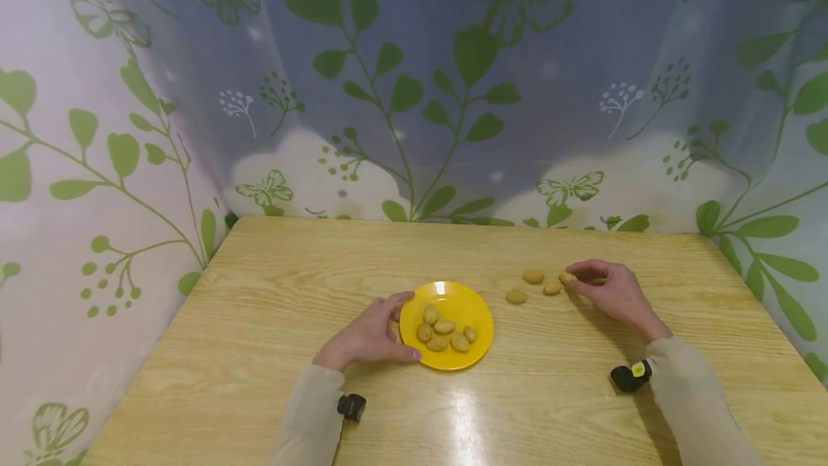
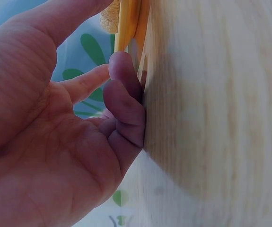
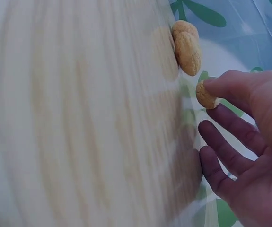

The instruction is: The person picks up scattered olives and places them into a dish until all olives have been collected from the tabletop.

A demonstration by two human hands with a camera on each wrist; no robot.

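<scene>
A yellow plate [image 1: 480,322] stands on the table and holds several small tan ovals [image 1: 443,326] with a rough skin, like little potatoes. My left hand [image 1: 365,333] grips the plate's left side, thumb at the near rim and index finger at the far rim; its other fingers curl low beside the tabletop in the left wrist view. To the right of the plate, my right hand [image 1: 614,295] pinches one tan oval [image 3: 206,96] between thumb and index finger. Three more lie just left of that hand: one oval [image 1: 515,297] nearest the plate, another [image 1: 533,277] behind it, a third [image 1: 552,288] closest to the fingertips.
The wooden table [image 1: 291,272] reaches back to a patterned curtain [image 1: 414,92] with leaves and butterflies. More of this cloth hangs along the left and right sides. A black wrist camera [image 1: 351,407] sits at the left cuff, another camera [image 1: 629,378] at the right.
</scene>
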